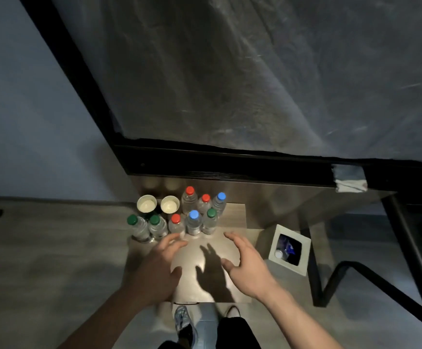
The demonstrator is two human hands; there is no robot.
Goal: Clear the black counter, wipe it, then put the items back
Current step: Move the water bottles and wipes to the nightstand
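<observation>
Here, step: I think the clearing is just about to start, because every bottle and cup sits on the counter [212,278] and both hands are reaching in with nothing in them.
Left hand: the left hand [158,270] has its fingers spread wide and a bit bent, holding nothing; its fingertips are just beside the near red-cap bottle [176,224].
Right hand: the right hand [245,263] is wide too, fingers curved like a claw, holding nothing, near the blue-cap bottle [194,222] and the green-cap bottle [210,221].
Next move: I guess each hand needs to close round a bottle in the front row and lift it straight up, so the ones packed next to it do not fall.
Counter look: it is a small, shiny, dark top with a bright patch of light and a hand shadow on the bare front part.
Where the things are: the bottles stand in two rows at the back of the counter, close together, all upright with caps on.
Left side: two green-cap bottles [139,227] stand at the left edge.
Cups: two paper cups [158,204] stand behind them, open and light inside.
Bottles look: clear plastic, and small.
Beside: a square bin [303,244] stands on the floor to the right, with something blue in it.
</observation>
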